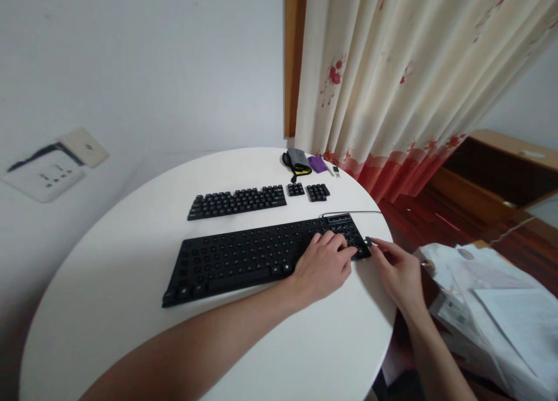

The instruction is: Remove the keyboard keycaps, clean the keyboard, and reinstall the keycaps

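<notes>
A black keyboard base (244,260) with its keycaps off lies on a round white table (131,285). My left hand (323,264) rests on the keyboard's right end, fingers bent down over the number pad. My right hand (394,270) is just off the keyboard's right edge, its fingertips pinched on a small black keycap (368,241). Behind the keyboard, rows of removed black keycaps (238,201) are laid out in keyboard order, with two smaller keycap groups (310,190) to their right.
A grey and yellow pouch (299,161), a purple item (318,164) and a small metal tool (335,170) lie at the table's far edge. A floral curtain (405,81) hangs behind. White papers (492,308) pile up at the right. A thin cable (353,212) runs off the keyboard.
</notes>
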Tool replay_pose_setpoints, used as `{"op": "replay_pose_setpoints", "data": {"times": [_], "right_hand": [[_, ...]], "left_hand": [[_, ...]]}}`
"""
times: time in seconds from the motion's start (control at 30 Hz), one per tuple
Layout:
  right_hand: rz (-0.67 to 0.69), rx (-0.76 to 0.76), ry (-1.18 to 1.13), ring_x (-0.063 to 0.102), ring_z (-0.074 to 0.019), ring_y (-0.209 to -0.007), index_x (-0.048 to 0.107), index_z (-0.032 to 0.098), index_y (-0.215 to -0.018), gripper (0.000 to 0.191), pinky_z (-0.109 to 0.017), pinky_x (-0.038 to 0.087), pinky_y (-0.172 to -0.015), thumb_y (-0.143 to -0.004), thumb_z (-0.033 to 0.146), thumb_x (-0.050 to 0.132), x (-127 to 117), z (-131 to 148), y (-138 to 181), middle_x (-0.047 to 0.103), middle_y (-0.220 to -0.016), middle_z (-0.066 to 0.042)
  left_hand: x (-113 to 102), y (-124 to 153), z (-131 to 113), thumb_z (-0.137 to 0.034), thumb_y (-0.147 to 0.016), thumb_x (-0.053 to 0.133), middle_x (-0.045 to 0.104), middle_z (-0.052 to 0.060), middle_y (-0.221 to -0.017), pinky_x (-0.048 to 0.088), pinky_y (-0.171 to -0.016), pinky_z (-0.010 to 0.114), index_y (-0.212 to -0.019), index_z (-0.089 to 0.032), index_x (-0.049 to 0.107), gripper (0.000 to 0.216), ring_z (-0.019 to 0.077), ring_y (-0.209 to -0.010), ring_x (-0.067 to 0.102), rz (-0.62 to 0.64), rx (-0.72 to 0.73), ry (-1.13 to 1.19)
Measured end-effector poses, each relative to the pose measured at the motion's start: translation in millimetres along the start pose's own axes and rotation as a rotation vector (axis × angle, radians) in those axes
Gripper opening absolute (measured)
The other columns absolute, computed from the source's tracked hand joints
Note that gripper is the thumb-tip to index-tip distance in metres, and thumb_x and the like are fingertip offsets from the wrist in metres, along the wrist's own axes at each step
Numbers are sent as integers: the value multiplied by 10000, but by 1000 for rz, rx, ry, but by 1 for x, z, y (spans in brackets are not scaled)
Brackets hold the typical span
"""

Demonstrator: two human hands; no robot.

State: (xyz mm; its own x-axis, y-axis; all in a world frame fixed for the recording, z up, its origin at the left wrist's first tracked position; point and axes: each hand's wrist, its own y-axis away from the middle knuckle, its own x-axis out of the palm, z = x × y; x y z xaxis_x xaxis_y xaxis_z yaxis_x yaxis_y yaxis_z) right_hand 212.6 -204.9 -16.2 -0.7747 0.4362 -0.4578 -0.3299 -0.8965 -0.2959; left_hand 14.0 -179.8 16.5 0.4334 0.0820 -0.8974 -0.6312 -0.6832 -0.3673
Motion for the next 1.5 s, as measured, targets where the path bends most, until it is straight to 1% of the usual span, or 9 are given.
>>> {"op": "replay_pose_setpoints", "data": {"times": [0.13, 0.43, 0.57, 0.8, 0.97, 1.07, 1.23, 1.4, 1.5], "right_hand": [[17, -64, 20, 660, -211, -791, 760, 148, -1016, 293, -315, 512, -704, -879, 366, 620, 3, -5, 0, 738, -905, -86], [-43, -286, 295, 565, -163, -634, 748, 121, -1023, 278, -303, 474, -628, -916, 317, 582, 9, 6, 7, 601, -745, -35], [-48, -320, 327, 546, -160, -626, 750, 105, -1041, 290, -302, 466, -612, -931, 294, 560, 11, 9, 9, 575, -742, -35], [6, -401, 451, 562, -235, -856, 716, 118, -1153, 327, -383, 492, -793, -919, 203, 505, 9, 2, 13, 614, -905, -94], [12, -367, 624, 536, -269, -923, 730, 171, -1123, 370, -394, 490, -772, -888, 131, 447, 9, 3, 17, 638, -994, -106], [5, -342, 556, 559, -261, -960, 698, 163, -1177, 391, -395, 501, -825, -897, 133, 427, 11, 1, 20, 635, -1033, -106], [-37, -299, 425, 585, -255, -1062, 528, 153, -1394, 514, -416, 497, -916, -906, 112, 372, 13, 1, 21, 594, -1186, -137], [22, -311, 443, 593, -258, -1044, 670, 179, -1178, 423, -414, 507, -897, -873, 87, 392, 13, 1, 20, 617, -1132, -119], [-10, -319, 405, 583, -258, -1042, 664, 180, -1177, 437, -423, 508, -894, -853, 67, 393, 12, 0, 20, 614, -1136, -119]], "left_hand": [[0, 0, 0, -254, -964, 509, 610, 32, -1050, 377, -848, 377, -1166, -260, 668, 257, 220, -1022, 498, 8, -2, -5], [0, 0, 1, -252, -957, 525, 609, 29, -1043, 381, -839, 375, -1154, -249, 668, 243, 216, -1009, 501, 9, 5, -1], [0, 0, 1, -254, -962, 516, 607, 29, -1030, 381, -847, 376, -1115, -239, 675, 221, 215, -1006, 502, 0, 12, -4], [0, 1, 1, -253, -966, 510, 608, 48, -1036, 380, -854, 376, -1112, -227, 677, 223, 221, -1013, 503, -6, 18, -10], [2, 1, 1, -244, -957, 526, 608, 36, -1030, 382, -847, 379, -1119, -239, 675, 220, 219, -1007, 502, -7, 11, -7], [2, 1, 1, -246, -959, 522, 613, 34, -1037, 386, -848, 380, -1138, -242, 669, 232, 219, -1012, 504, -9, 11, -1], [2, 1, 1, -233, -960, 515, 621, 36, -1057, 389, -880, 382, -1125, -225, 668, 226, 222, -1037, 500, -31, -1, -1], [0, 1, -1, -241, -961, 512, 621, 54, -1043, 388, -859, 383, -1048, -206, 693, 204, 231, -1036, 496, -17, 13, -35], [-3, 3, -3, -245, -951, 528, 619, 54, -1032, 388, -851, 385, -1029, -202, 699, 193, 234, -1032, 493, -6, 14, -67]]}}
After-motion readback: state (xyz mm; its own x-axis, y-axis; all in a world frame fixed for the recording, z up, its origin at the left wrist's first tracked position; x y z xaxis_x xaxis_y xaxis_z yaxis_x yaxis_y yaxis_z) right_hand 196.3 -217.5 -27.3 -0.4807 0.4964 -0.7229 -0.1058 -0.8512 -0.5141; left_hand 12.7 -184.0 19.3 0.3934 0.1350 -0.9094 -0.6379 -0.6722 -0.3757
